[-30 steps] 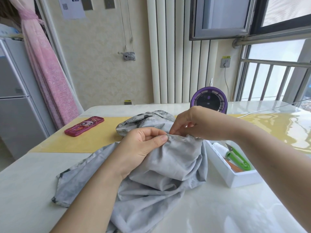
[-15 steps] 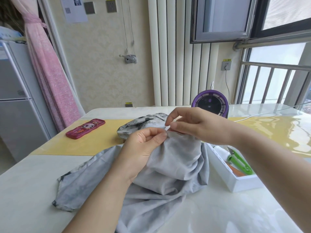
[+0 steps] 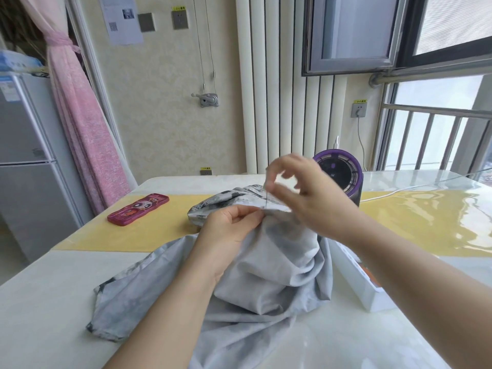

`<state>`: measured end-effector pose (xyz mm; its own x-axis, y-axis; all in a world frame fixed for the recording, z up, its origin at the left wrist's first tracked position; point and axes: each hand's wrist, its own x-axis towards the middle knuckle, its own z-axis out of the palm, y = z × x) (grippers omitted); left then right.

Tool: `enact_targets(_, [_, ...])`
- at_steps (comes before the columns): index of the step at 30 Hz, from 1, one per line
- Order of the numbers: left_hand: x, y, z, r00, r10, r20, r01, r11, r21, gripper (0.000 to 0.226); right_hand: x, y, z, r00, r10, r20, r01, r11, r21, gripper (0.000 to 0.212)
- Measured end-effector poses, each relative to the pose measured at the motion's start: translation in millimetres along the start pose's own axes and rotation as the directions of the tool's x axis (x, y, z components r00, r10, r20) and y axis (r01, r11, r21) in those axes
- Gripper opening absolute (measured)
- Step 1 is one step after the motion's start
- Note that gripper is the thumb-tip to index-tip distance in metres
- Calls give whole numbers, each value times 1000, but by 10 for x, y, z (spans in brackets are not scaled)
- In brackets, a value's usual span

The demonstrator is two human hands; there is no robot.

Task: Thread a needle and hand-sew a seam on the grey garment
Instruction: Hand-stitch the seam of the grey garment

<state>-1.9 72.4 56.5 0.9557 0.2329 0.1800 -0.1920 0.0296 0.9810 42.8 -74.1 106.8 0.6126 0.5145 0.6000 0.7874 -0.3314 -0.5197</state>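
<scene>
Single head-worn wide-angle view, facing forward and slightly downward; close above both forearms, left hand [image 3: 226, 233] and right hand [image 3: 311, 201] near centre; glossy white table [image 3: 40, 302] beneath them, cream wallpapered wall [image 3: 159, 115] beyond

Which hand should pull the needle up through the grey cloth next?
Right. The right hand pinches the needle above the fold, while the left hand is busy holding the grey garment steady.

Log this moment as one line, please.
phase: sewing seam | left hand: pinches grey garment fold | right hand: pinches needle above fold, blurred | white box: beside garment
</scene>
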Motion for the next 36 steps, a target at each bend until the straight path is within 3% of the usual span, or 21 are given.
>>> enact_targets(2, [42, -7, -12, 999, -18, -30, 20, 999, 43, 8, 82, -117, -78, 984, 135, -111, -78, 908, 412, 18])
enact_targets(3, [58, -11, -24, 999, -23, -39, 25, 998, 55, 9, 113, -183, -139, 972, 228, -63, -127, 728, 674, 18])
enact_targets(4, [68, -10, -32, 999, -25, -46, 28, 998, 63, 10, 127, -244, -198, 956, 281, 80, -207, 456, 866, 18])
enact_targets(5, [79, -8, -41, 998, -25, -49, 28, 997, 70, 10, 108, -313, -248, 932, 260, 252, -306, 196, 932, 18])
enact_targets(6, [90, 1, -48, 998, -21, -50, 25, 996, 81, 9, 76, -366, -275, 896, 191, 400, -416, 47, 908, 17])
enact_targets(7, [99, 9, -59, 998, -17, -54, 22, 995, 92, 8, 35, -389, -269, 854, 128, 504, -510, 15, 860, 16])
enact_targets(8, [104, 20, -67, 998, -14, -59, 20, 995, 98, 7, -9, -373, -233, 816, 112, 567, -575, 63, 816, 15])
enact_targets(10, [108, 34, -99, 998, -10, -66, 16, 996, 84, 6, -92, -267, -100, 787, 238, 569, -616, 339, 711, 19])
enact_targets(12, [101, 42, -139, 998, 2, -65, 4, 996, 93, 4, -129, -74, 34, 839, 399, 370, -543, 667, 510, 18])
enact_targets(14, [96, 48, -174, 998, 31, -56, -23, 991, 128, 3, -129, 85, 96, 892, 405, 201, -451, 837, 309, 15])
enact_targets(21, [79, 74, -146, 998, 50, -23, -46, 986, 159, 3, -159, 111, 165, 919, 338, 203, -382, 891, 246, 25])
enact_targets(24, [82, 73, -142, 999, 47, -25, -43, 989, 144, 4, -142, 88, 182, 945, 308, 113, -323, 935, 149, 20])
enact_targets(26, [88, 66, -150, 999, 34, -31, -30, 991, 134, 5, -128, 101, 155, 955, 287, 71, -295, 939, 176, 20])
enact_targets(28, [101, 61, -157, 999, 26, -38, -20, 991, 131, 5, -107, 100, 129, 963, 267, 33, -263, 908, 325, 21])
enact_targets(30, [111, 57, -152, 999, 25, -42, -20, 992, 128, 5, -90, 47, 110, 968, 251, -17, -200, 807, 555, 17])
enact_targets(31, [113, 56, -150, 999, 30, -44, -24, 991, 131, 5, -76, 3, 103, 968, 252, -9, -175, 697, 696, 15])
enact_targets(33, [115, 52, -147, 998, 38, -41, -32, 990, 134, 8, -60, -76, 74, 965, 237, 110, -196, 377, 905, 16])
enact_targets(35, [115, 55, -146, 998, 44, -41, -38, 990, 139, 10, -61, -74, 0, 938, 78, 337, -339, 20, 940, 22])
enact_targets(36, [113, 57, -149, 998, 43, -50, -36, 990, 137, 8, -74, -66, -50, 881, -79, 467, -473, -107, 874, 20])
